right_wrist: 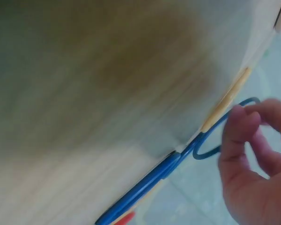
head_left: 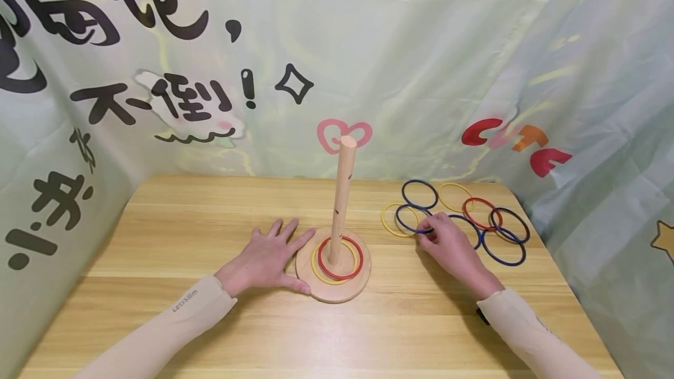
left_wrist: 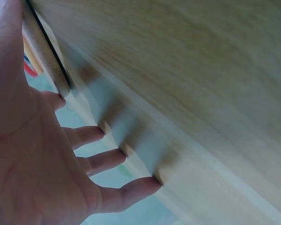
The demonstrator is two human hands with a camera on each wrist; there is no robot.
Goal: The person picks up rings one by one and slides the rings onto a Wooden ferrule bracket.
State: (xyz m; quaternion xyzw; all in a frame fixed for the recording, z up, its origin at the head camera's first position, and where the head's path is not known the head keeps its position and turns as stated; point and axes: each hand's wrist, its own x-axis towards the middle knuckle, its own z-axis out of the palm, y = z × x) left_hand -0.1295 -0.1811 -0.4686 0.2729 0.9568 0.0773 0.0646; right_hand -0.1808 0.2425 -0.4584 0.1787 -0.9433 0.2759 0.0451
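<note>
My right hand (head_left: pixel 453 247) pinches a blue ring (right_wrist: pixel 208 156) between thumb and fingertips; in the right wrist view the ring is tilted up off the table. Spread flat, my left hand (head_left: pixel 265 259) rests on the table with its thumb and forefinger at the edge of a round wooden base (head_left: pixel 344 293). In the left wrist view, its fingertips (left_wrist: pixel 154 183) press on the tabletop. From the base rises an upright wooden post (head_left: pixel 343 192). A red ring (head_left: pixel 361 257) and a yellow ring (head_left: pixel 322 276) lie around the post's foot.
Under the pinched ring lies another yellow ring (head_left: pixel 383 222). Farther right are several blue rings, a red ring (head_left: pixel 466 206) and a yellow ring (head_left: pixel 441 190), some overlapping. A printed cloth (head_left: pixel 421 75) hangs behind and beside the wooden table (head_left: pixel 210 203).
</note>
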